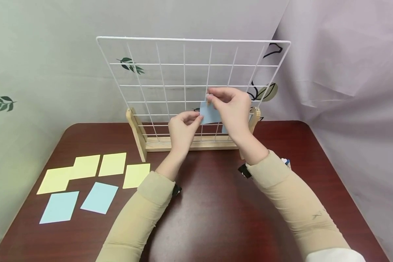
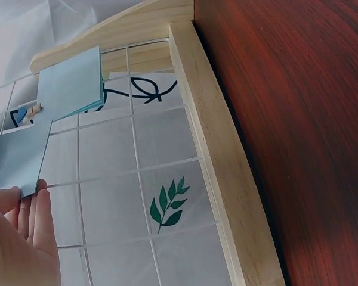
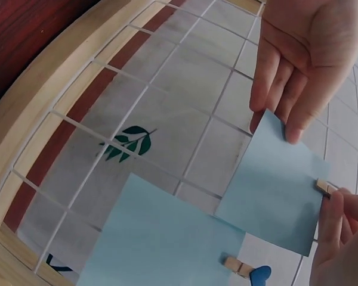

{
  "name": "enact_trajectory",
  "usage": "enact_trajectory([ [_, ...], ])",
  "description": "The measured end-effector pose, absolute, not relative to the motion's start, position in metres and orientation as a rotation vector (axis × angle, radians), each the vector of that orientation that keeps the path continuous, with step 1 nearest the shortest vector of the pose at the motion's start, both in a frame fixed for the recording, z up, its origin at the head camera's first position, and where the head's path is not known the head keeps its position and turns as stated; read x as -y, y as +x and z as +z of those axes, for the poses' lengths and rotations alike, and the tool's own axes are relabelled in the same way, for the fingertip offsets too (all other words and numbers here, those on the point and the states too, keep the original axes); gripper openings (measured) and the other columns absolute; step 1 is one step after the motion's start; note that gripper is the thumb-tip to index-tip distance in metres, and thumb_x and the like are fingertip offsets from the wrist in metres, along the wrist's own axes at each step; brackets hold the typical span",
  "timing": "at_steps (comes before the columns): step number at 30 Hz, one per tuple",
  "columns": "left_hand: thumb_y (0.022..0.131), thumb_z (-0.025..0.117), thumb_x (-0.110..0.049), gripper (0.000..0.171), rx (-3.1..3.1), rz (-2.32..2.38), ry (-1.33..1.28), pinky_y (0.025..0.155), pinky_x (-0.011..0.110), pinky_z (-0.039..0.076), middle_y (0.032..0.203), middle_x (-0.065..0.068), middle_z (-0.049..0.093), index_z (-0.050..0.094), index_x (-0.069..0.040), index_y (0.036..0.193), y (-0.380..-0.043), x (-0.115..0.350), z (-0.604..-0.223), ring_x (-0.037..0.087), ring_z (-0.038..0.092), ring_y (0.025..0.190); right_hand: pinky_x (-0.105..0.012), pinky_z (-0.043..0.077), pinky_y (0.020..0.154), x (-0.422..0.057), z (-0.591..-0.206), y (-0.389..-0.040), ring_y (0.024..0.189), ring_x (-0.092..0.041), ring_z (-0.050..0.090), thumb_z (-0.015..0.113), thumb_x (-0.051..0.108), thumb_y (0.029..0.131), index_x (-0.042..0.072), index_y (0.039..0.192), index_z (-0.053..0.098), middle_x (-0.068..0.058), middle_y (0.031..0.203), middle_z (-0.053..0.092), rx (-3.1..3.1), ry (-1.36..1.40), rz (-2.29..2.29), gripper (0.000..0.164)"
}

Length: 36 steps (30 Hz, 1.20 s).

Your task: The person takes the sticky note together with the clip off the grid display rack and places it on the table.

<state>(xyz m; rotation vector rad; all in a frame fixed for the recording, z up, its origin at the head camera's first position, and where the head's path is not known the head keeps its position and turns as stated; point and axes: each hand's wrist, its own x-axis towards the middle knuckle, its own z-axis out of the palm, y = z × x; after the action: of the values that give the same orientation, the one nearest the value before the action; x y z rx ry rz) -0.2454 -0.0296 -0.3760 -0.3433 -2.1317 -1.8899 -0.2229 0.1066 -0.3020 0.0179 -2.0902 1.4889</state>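
A light blue paper note (image 1: 209,113) lies against the white wire grid (image 1: 184,74), right of its middle. My left hand (image 1: 182,131) pinches the note's lower left corner between thumb and fingers. At the top edge, my right hand (image 1: 237,111) pinches a small wooden clothespin (image 3: 324,187), its tip on the paper. A second blue note (image 3: 161,238) hangs on the grid beside the first, held by another wooden clothespin (image 3: 237,266) with a blue heart (image 3: 260,275). In the head view my right hand covers most of that second note.
The grid stands in a wooden base (image 1: 163,146) at the table's back. On the left of the dark red table lie several yellow notes (image 1: 111,164) and two blue notes (image 1: 99,197). A small blue-and-white item (image 1: 287,163) peeks out beside my right sleeve. Fabric hangs behind.
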Motion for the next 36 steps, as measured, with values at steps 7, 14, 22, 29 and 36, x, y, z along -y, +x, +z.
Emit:
enact_trajectory([
  [7,0.093,0.08,-0.004,0.014,2.134,-1.888,-0.338,0.065,0.007,0.056,0.096,0.024,0.081,0.081,0.007,0.101,-0.245,0.03,-0.375,0.038,0.08,0.083,-0.016,0.063,0.076,-0.105,-0.304,-0.225,0.083,0.003,0.076,0.083,0.001,0.09,-0.001,0.105,0.084,-0.018,0.103,0.082,1.975,0.026,1.596,0.014],
  [14,0.093,0.08,-0.004,0.014,2.141,-1.917,-0.318,0.067,0.011,0.059,0.096,0.025,0.081,0.081,0.008,0.101,-0.243,0.03,-0.374,0.035,0.081,0.083,-0.017,0.062,0.071,-0.101,-0.308,-0.225,0.075,0.001,0.075,0.083,-0.001,0.09,-0.004,0.104,0.083,-0.021,0.103,0.081,1.872,0.014,1.664,0.014],
  [22,0.093,0.08,-0.004,0.014,2.151,-1.937,-0.293,0.068,0.013,0.061,0.097,0.025,0.081,0.081,0.007,0.101,-0.242,0.032,-0.373,0.033,0.081,0.084,-0.024,0.066,0.075,-0.098,-0.302,-0.222,0.082,0.0,0.078,0.083,-0.002,0.09,-0.007,0.107,0.081,-0.024,0.103,0.08,1.815,0.08,1.619,0.018],
  [29,0.092,0.08,-0.003,0.014,2.143,-1.965,-0.272,0.07,0.016,0.063,0.098,0.025,0.08,0.081,0.007,0.102,-0.242,0.036,-0.373,0.025,0.081,0.081,-0.024,0.065,0.083,-0.099,-0.304,-0.219,0.085,0.001,0.078,0.083,-0.002,0.09,-0.007,0.107,0.081,-0.025,0.104,0.08,1.83,0.14,1.614,0.018],
  [36,0.092,0.079,0.002,0.013,2.087,-2.069,-0.243,0.074,0.028,0.067,0.102,0.029,0.079,0.079,0.01,0.101,-0.24,0.04,-0.373,0.0,0.072,0.069,-0.02,0.063,0.084,-0.103,-0.309,-0.216,0.092,-0.006,0.08,0.084,0.004,0.091,-0.001,0.108,0.083,-0.019,0.106,0.082,1.857,0.123,1.618,0.018],
])
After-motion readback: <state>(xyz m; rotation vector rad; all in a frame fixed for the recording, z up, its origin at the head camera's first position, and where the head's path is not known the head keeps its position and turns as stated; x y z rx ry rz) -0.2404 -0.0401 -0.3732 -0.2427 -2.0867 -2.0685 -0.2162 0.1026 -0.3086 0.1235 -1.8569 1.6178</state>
